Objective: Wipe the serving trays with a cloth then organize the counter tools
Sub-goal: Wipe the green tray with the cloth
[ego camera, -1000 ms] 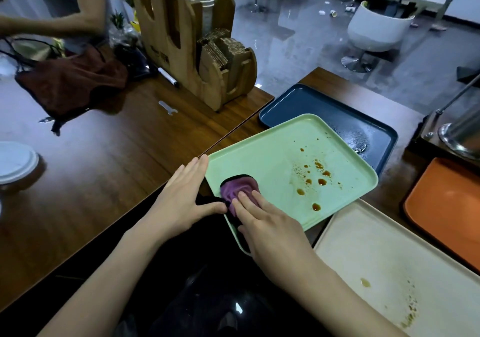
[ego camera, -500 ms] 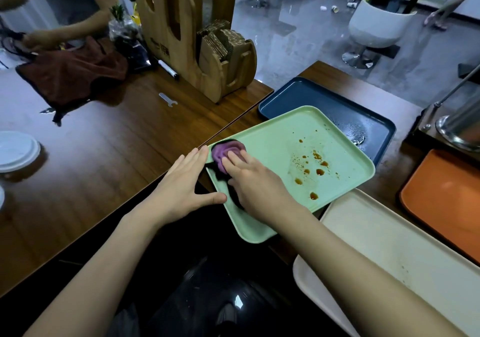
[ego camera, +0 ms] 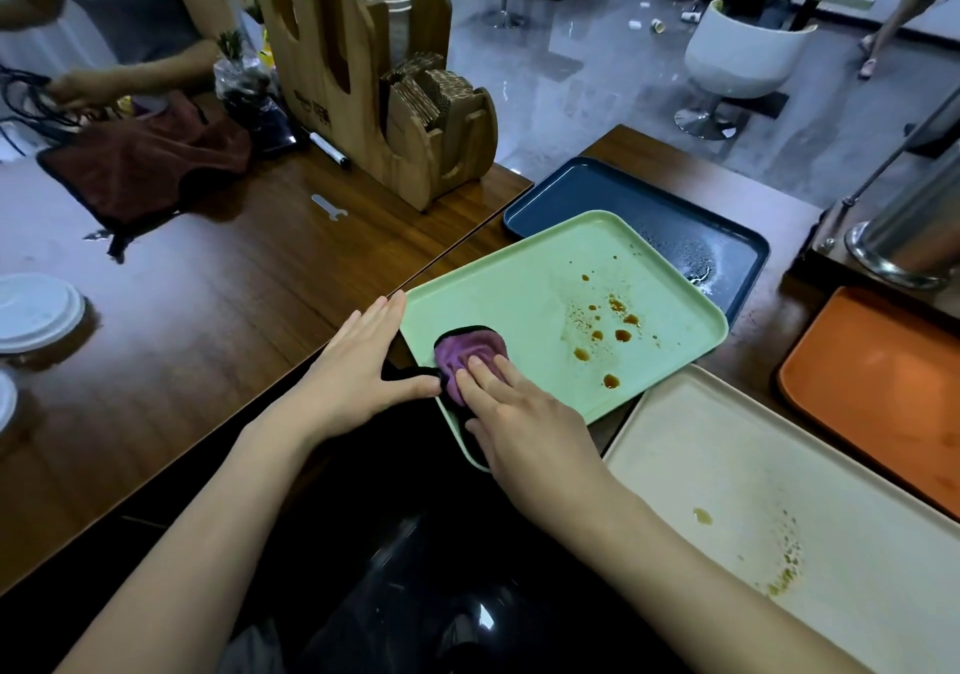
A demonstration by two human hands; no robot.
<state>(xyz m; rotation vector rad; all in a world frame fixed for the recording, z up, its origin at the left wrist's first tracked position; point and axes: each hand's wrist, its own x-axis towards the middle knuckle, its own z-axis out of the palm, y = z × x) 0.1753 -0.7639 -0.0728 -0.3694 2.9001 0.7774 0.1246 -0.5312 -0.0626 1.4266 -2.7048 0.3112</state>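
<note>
A light green tray [ego camera: 519,278] lies on the wooden counter, with brown sauce spots [ego camera: 613,333] on its right half. On the tray's near left part my right hand [ego camera: 524,424] presses a purple cloth [ego camera: 467,348] with a black edge, fingers straight. My left hand [ego camera: 358,361] lies flat against the tray's left rim, thumb along the near side. A dark blue tray [ego camera: 644,205] lies partly under the green one at the back. A beige tray [ego camera: 727,465] with brown stains lies at the near right, an orange tray [ego camera: 883,377] beyond it.
A wooden holder [ego camera: 363,80] with stacked cups and cardboard sleeves stands at the back. A marker [ego camera: 328,147], a small metal piece [ego camera: 328,205], a dark red cloth [ego camera: 140,158] and white lids [ego camera: 36,309] lie to the left. Another person's arm [ego camera: 130,75] reaches over the far left. A steel container [ego camera: 914,226] stands right.
My right hand has slid the purple cloth from the tray's left corner back toward me and slightly right. The left hand stays at the tray's rim.
</note>
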